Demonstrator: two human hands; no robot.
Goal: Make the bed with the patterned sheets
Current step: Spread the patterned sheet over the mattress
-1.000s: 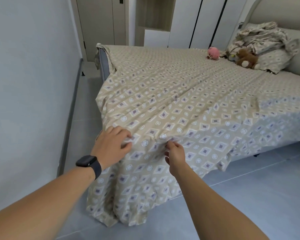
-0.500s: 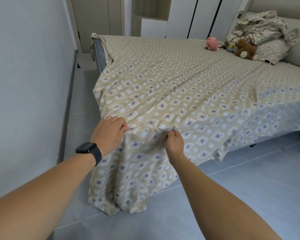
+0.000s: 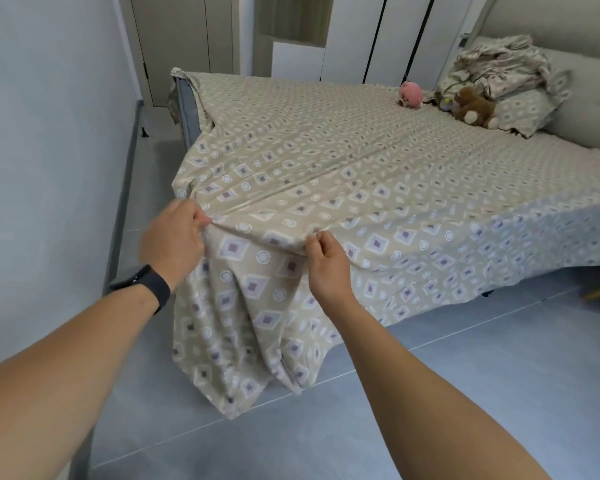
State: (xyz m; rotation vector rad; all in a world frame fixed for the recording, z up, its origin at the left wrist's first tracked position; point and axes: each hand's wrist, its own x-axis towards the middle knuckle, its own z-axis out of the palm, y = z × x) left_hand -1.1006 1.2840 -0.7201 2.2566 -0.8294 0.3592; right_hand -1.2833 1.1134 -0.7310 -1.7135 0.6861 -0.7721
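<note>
A wide bed [image 3: 187, 116] fills most of the room, its grey frame showing at the far left corner, and a beige patterned sheet [image 3: 361, 174] lies spread over the whole mattress. The sheet's near corner hangs off the bed and drapes in loose folds down to the grey tiled floor [image 3: 465, 358]. A pale wall [image 3: 49, 133] runs along the left, and closet doors [image 3: 361, 36] stand behind the bed. At the padded headboard [image 3: 586, 109] sits a pillow [image 3: 523, 112] in the same pattern, with a heap of crumpled bedding [image 3: 499, 64] piled on top. Beside the pillow rests a brown stuffed bear [image 3: 473, 107], and just to its left a pink plush toy [image 3: 410, 95]. The left hand [image 3: 172, 240], with a black watch [image 3: 146, 284] on its wrist, pinches a ridge of the sheet at the near corner. The right hand [image 3: 326, 261] pinches the same ridge a little to the right, fingers curled tight on the cloth.
</note>
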